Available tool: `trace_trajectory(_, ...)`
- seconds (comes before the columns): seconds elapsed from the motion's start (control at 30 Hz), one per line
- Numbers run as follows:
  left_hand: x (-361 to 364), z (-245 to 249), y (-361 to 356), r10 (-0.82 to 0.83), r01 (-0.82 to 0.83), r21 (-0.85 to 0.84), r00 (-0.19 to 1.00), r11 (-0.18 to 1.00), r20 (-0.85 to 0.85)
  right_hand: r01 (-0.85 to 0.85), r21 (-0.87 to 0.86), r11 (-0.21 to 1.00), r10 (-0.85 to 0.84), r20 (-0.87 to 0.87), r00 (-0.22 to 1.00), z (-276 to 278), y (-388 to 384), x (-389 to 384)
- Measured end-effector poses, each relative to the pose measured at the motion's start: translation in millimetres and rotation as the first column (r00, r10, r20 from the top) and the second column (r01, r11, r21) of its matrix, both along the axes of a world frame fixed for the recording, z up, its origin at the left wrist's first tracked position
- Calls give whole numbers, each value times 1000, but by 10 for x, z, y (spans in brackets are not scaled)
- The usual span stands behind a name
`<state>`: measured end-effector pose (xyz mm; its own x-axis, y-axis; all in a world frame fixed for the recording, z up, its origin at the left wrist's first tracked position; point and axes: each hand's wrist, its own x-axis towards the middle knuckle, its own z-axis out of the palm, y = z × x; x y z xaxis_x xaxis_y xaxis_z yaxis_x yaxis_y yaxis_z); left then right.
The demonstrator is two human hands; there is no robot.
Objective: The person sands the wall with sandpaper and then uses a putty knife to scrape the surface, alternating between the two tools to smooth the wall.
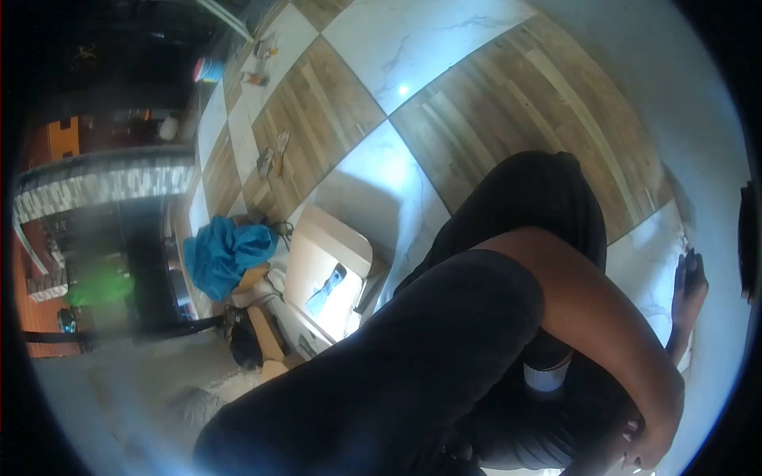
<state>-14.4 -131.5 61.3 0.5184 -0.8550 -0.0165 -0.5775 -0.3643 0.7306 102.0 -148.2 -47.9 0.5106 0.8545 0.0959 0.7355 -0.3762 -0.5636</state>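
A bare forearm crosses from the bent elbow at the centre right, beside the dark sleeve (pixel 381 357), down to my left hand (pixel 647 448). That hand rests against dark cloth low on the right; its fingers are bent and partly hidden, and whether they hold anything is unclear. Near the right edge, my right hand (pixel 690 285) has its fingers stretched out beside the pale wall, with nothing seen in it. A dark clothed knee (pixel 540 190) rises over the tiled floor (pixel 349 87). Between the dark clothes shows a pale cuff-like band (pixel 546 376).
An open cardboard box (pixel 329 230) with a bluish item (pixel 325 289) in its bright interior stands left of centre. Beside it lie blue cloth (pixel 226 254) and a black item (pixel 244 341). A tub (pixel 209 70) and small items are on the far floor.
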Motion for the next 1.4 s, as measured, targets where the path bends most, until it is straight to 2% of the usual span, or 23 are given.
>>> trace_trajectory(0.03, -42, 4, 46, 36, -36, -5, 999, 999, -1, 13, -68, 998, -14, -14, 1000, 31, -21, -8)
trace_trajectory(0.13, -148, 31, 169, 146, -146, -17, 989, 989, -3, -35, -103, 994, 30, -49, 998, -72, -91, 102)
trace_trajectory(0.27, -406, 26, 299, 291, -293, -43, 956, 955, -42, -154, -69, 986, 147, -104, 984, -322, 166, -89)
trace_trajectory(0.4, -819, -208, 305, 406, -422, -94, 901, 902, -154, -265, -52, 963, 247, -233, 941, -879, 282, -616)
trace_trajectory(0.57, -1478, -475, 196, 491, -567, -136, 790, 812, -367, -367, -36, 930, 312, -453, 835, -1649, 197, -1688)
trace_trajectory(0.63, -1663, -476, 116, 487, -594, -155, 760, 790, -430, -369, -34, 929, 300, -514, 803, -1809, 88, -2027)
trace_trajectory(0.7, -1660, -391, -25, 463, -599, -224, 763, 769, -451, -355, -72, 932, 267, -525, 808, -1812, -137, -2023)
trace_trajectory(1.1, -2218, -112, 100, 561, -704, -121, 647, 700, -517, -299, 225, 927, 374, -609, 700, -2278, 866, -3070)
trace_trajectory(1.4, -2718, 123, 219, 645, -794, -58, 531, 605, -549, -267, 421, 867, 490, -621, 612, -2206, 1664, -3953)
